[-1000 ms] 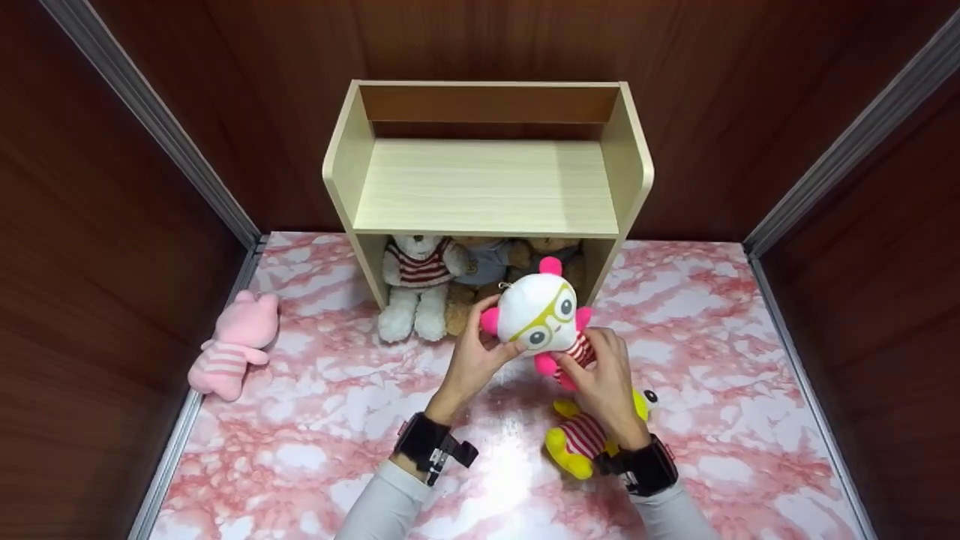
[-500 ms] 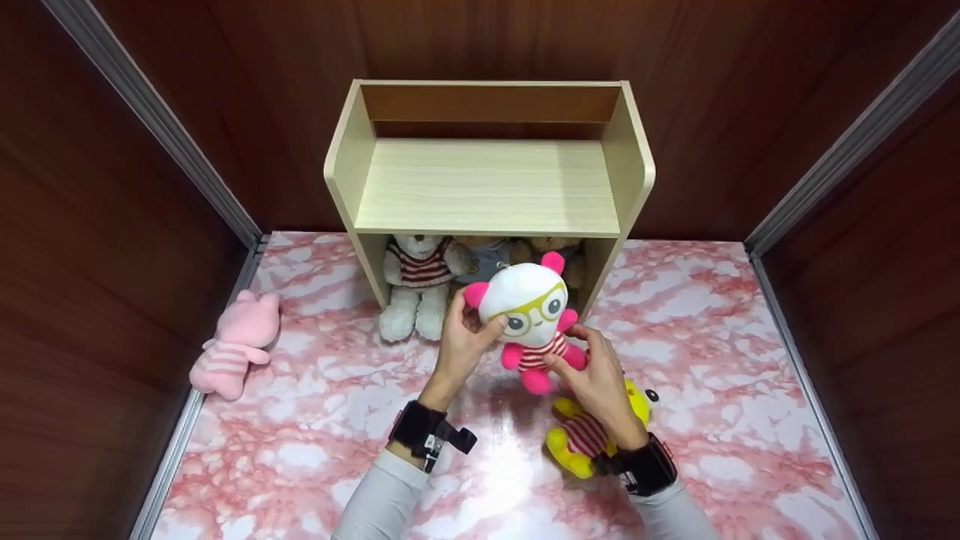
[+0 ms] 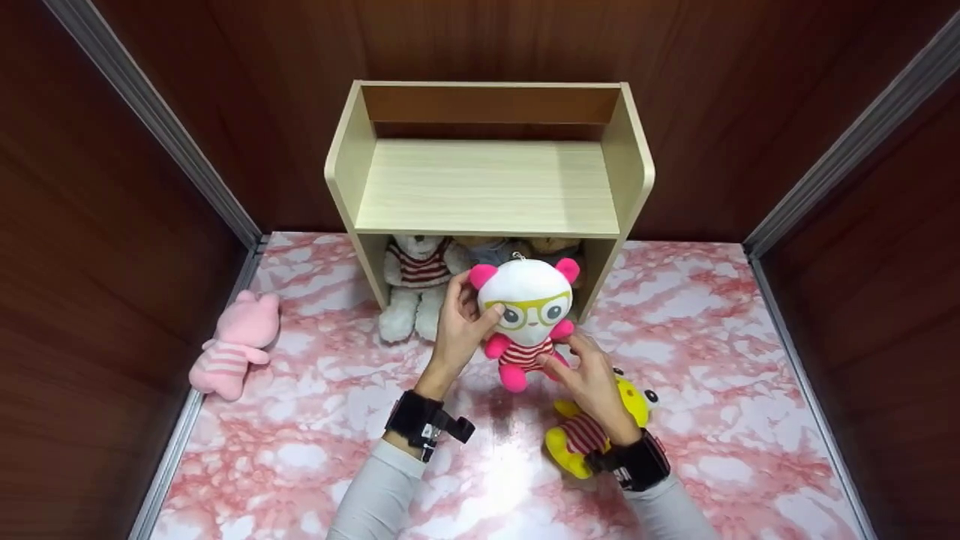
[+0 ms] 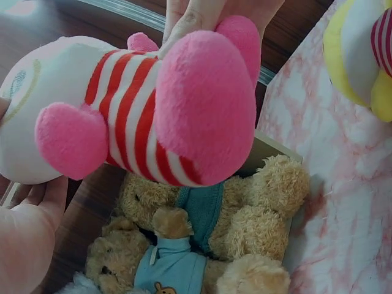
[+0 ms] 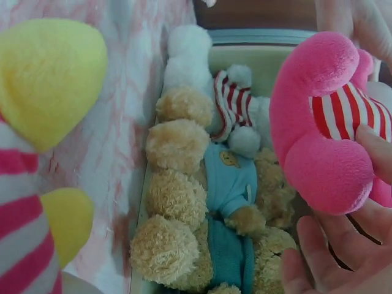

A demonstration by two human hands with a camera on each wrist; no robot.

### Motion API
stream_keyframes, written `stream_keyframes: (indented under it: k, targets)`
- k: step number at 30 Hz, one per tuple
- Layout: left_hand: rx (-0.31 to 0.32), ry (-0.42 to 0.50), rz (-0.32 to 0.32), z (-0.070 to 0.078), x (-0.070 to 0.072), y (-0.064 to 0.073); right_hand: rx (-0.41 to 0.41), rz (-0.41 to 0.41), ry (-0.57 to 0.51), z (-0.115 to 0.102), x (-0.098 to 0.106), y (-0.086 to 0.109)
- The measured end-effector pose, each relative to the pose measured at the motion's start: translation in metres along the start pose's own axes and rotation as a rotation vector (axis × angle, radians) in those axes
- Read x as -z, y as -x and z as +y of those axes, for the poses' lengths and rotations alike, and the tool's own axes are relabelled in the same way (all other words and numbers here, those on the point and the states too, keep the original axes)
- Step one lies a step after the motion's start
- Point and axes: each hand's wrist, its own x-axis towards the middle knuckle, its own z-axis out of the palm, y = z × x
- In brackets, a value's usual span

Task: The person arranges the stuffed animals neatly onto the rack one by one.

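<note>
Both hands hold a plush panda (image 3: 528,304) with a white head, pink ears and limbs, yellow glasses and a red-striped body, upright in front of the shelf. The left hand (image 3: 461,326) grips the side of its head, thumb beside one eye. At its lower body the right hand (image 3: 589,375) pinches the striped part, seen again in the right wrist view with the pink legs (image 5: 327,184). Below the right forearm lies a yellow plush toy (image 3: 581,435) with a striped body, partly covered by that arm.
A pale wooden shelf unit (image 3: 487,187) stands at the back. In its lower compartment sit a white bear (image 3: 416,270) in a striped sweater and two brown bears (image 4: 184,245) in blue clothes. A pink plush toy (image 3: 234,345) lies at left on the marbled surface (image 3: 315,450).
The panda has turned from tilted to upright and faces the head camera, shifting slightly left. Both hands have moved with it; the other toys stay where they were.
</note>
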Motion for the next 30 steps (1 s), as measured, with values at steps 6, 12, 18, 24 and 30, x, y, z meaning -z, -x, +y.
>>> stream_keyframes:
  k: [6,12,18,24,30]
  targets:
    - [0.039,0.038,0.007,0.002,-0.004,0.002,0.035,0.082,-0.01,-0.003,-0.004,-0.002]
    - [-0.023,0.075,-0.067,0.008,-0.001,0.008,0.007,0.155,-0.103,-0.012,0.004,-0.01]
    - [-0.054,0.016,-0.053,0.005,0.018,0.013,0.05,0.225,-0.117,-0.028,0.022,-0.035]
    - [-0.028,-0.05,0.002,-0.005,0.039,0.02,0.123,0.294,-0.069,-0.047,0.041,-0.07]
    - [-0.011,-0.058,0.028,-0.013,0.051,0.026,0.151,0.342,-0.1,-0.062,0.06,-0.109]
